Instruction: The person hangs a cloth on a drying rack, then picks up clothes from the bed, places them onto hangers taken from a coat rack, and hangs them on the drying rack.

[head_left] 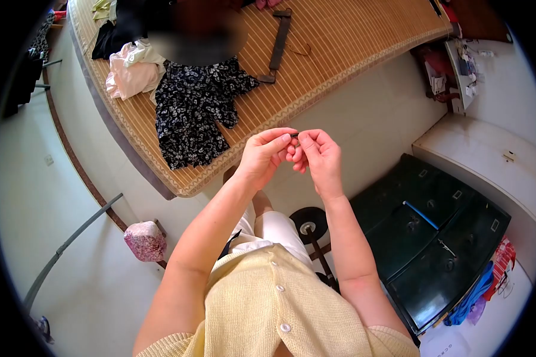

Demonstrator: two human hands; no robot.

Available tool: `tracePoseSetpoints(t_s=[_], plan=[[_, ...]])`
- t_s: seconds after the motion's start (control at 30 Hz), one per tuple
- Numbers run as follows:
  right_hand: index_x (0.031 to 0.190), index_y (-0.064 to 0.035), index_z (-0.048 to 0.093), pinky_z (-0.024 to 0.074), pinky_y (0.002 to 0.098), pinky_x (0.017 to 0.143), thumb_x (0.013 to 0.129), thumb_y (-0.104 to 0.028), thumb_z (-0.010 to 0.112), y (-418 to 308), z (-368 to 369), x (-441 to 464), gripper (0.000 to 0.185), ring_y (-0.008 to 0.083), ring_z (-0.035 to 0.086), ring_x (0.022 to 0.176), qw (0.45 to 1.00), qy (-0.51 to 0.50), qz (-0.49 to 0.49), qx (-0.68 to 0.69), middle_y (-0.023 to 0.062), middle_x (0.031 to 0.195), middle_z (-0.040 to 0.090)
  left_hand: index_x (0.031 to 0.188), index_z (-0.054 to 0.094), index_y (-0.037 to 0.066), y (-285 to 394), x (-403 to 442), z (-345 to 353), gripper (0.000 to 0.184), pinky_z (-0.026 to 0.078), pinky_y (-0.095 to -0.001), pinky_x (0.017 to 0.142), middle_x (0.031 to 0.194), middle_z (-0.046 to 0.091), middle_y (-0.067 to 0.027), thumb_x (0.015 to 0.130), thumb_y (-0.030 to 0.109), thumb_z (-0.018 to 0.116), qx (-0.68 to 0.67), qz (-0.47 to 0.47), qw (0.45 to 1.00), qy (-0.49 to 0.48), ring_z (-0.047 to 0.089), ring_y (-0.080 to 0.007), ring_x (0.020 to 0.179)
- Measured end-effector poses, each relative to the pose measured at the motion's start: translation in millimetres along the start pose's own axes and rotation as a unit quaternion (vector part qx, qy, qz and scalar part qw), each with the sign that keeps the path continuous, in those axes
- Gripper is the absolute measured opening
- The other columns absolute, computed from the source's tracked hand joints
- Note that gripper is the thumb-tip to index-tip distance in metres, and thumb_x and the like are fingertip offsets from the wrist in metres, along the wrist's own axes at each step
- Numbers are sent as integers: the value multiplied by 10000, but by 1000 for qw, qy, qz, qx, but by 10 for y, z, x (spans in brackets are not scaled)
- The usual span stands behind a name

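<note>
The left hand (262, 157) and right hand (323, 157) are meeting near the bed (333, 44), the fingers of both pinching a small dark item (295, 135) between them, its exact shape too small to tell. A black-and-white patterned garment (193, 110) is lying on the bed to the left, a pale pink cloth (131, 74) resting beside it. A dark strap (279, 44) is lying farther off.

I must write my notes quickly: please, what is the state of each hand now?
Left hand: closed, a small dark thing pinched at the fingertips.
Right hand: closed, fingertips at the same thing's other end, apparently pinching it too.
</note>
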State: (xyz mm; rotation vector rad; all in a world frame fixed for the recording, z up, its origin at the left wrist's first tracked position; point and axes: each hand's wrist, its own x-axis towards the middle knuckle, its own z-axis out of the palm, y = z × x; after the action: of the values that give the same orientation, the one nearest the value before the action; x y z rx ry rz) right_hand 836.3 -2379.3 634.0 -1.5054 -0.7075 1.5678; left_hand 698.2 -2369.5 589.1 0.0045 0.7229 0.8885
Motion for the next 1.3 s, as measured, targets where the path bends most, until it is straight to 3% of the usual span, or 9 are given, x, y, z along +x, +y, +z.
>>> tracePoseSetpoints(t_s=[0.4, 0.5, 0.77, 0.83, 0.9, 1.1, 1.13, 1.23, 1.3], plan=[[874, -7, 570, 425, 196, 409, 952, -157, 555, 236, -334, 100, 170, 80, 563, 481, 995, 34, 71, -58, 49, 655, 633, 1037, 614, -36, -259, 253, -90, 151, 514, -256, 616, 857, 647, -95, 928, 55, 561, 80, -52, 995, 21, 601, -134, 694], [878, 0, 572, 433, 209, 405, 944, -154, 562, 559, -599, 245, 168, 99, 582, 485, 985, 60, 105, -123, 61, 650, 635, 1107, 628, 5, -329, 435, -238, 210, 473, -230, 512, 846, 640, -43, 912, 49, 565, 308, -45, 948, 66, 579, -91, 629], [1113, 26, 566, 473, 218, 485, 951, -120, 535, 723, -722, 676, 220, 116, 632, 606, 980, 66, 127, -140, 86, 774, 662, 991, 687, -3, 158, 1425, -724, 194, 503, -311, 590, 804, 679, -97, 853, 36, 557, 513, 80, 836, 179, 624, -147, 639], [1084, 32, 576, 478, 226, 480, 946, -105, 531, 640, -643, 800, 199, 116, 635, 606, 985, 67, 109, -117, 91, 767, 662, 941, 695, 7, 233, 1723, -872, 169, 514, -359, 687, 791, 686, -156, 834, 33, 566, 596, 149, 767, 187, 669, -271, 744], [1108, 20, 570, 487, 224, 517, 954, -110, 530, 561, -591, 891, 206, 116, 634, 631, 985, 55, 110, -124, 81, 784, 660, 969, 679, 2, 316, 1975, -852, 167, 503, -394, 762, 879, 674, -170, 841, 59, 590, 610, 171, 750, 189, 652, -319, 855], [1105, 9, 578, 487, 226, 538, 959, -115, 534, 673, -569, 934, 197, 112, 635, 662, 987, 57, 112, -100, 67, 798, 663, 1202, 501, -25, 381, 2587, -550, 410, 479, -433, 874, 1013, 603, -185, 851, 135, 642, 769, 193, 576, 197, 592, -362, 981], [1102, 7, 580, 486, 226, 539, 959, -114, 535, 710, -578, 910, 193, 112, 636, 664, 986, 60, 112, -108, 67, 798, 664, 1182, 455, -38, 413, 2677, -536, 451, 517, -432, 813, 992, 608, -203, 837, 159, 669, 807, 152, 541, 181, 609, -392, 912], [1093, 1, 586, 487, 229, 551, 957, -109, 538, 756, -603, 862, 181, 113, 637, 672, 982, 69, 122, -124, 64, 797, 665, 1128, 454, -45, 505, 2794, -362, 421, 536, -444, 699, 945, 611, -223, 823, 152, 667, 810, 62, 548, 197, 631, -396, 781], [1091, 1, 587, 488, 230, 557, 956, -105, 537, 773, -620, 798, 179, 112, 638, 675, 981, 73, 124, -127, 63, 803, 667, 1135, 439, -53, 541, 2835, -414, 419, 526, -425, 610, 886, 615, -196, 823, 136, 645, 768, 80, 606, 192, 626, -348, 669]])
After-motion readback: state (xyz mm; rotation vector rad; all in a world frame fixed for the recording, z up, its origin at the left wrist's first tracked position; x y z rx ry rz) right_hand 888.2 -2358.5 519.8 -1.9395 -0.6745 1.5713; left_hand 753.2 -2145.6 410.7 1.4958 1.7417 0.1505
